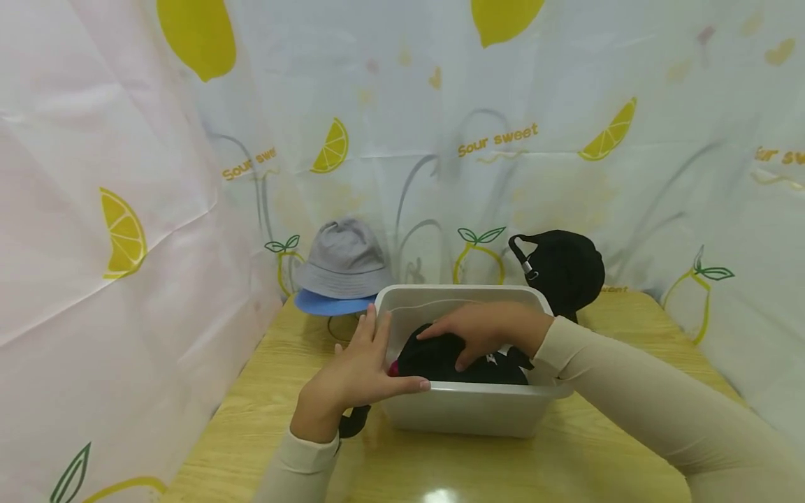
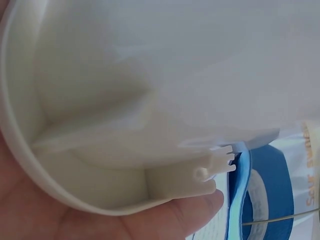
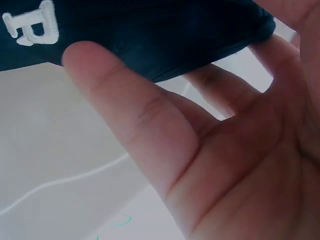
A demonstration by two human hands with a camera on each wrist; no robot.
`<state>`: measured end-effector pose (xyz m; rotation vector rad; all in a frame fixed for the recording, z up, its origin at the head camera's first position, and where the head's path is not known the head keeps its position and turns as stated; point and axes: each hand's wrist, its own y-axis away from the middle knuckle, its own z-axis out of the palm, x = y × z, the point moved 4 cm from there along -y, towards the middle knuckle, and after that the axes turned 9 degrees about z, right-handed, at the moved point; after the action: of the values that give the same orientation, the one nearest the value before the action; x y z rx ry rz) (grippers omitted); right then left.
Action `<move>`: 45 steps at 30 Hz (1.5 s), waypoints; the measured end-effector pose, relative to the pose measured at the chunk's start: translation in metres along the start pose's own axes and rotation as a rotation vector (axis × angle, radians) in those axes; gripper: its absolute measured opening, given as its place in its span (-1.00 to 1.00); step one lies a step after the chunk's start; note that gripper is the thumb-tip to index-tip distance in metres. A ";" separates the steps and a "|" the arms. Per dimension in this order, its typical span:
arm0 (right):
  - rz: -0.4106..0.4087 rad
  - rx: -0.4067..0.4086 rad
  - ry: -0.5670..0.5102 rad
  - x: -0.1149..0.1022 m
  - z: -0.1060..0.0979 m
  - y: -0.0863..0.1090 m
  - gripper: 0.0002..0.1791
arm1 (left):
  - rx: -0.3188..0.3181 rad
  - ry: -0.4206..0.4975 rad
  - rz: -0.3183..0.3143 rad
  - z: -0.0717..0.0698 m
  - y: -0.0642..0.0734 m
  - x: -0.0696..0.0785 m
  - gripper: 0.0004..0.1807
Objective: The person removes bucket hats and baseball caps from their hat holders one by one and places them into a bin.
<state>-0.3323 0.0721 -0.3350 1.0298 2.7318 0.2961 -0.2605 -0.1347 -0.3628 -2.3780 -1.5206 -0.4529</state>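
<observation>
As R hand (image 1: 480,327) grips blk cap (image 1: 432,362), long axis L-R

The left sleeve (image 1: 297,469) and right sleeve (image 1: 654,402) are cut long in plain cream, fitted snugly, the right one creased. The left hand (image 1: 349,374) and right hand (image 1: 483,330) are uncovered. Something black (image 1: 356,422) is seen beside the left wrist.
</observation>
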 end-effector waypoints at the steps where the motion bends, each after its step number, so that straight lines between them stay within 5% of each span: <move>1: -0.011 -0.002 0.006 -0.002 0.001 -0.003 -0.13 | 0.001 0.002 -0.001 0.000 0.000 0.000 0.57; 18: -0.057 -0.145 0.146 -0.017 0.033 -0.036 -0.20 | 0.002 0.060 0.028 0.000 0.000 0.002 0.53; 45: 0.005 -0.234 0.144 -0.022 0.063 -0.052 -0.33 | 0.027 0.049 0.053 0.000 0.002 0.001 0.49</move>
<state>-0.3317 0.0264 -0.4060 0.9857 2.7333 0.6979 -0.2588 -0.1349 -0.3621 -2.3629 -1.4308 -0.4723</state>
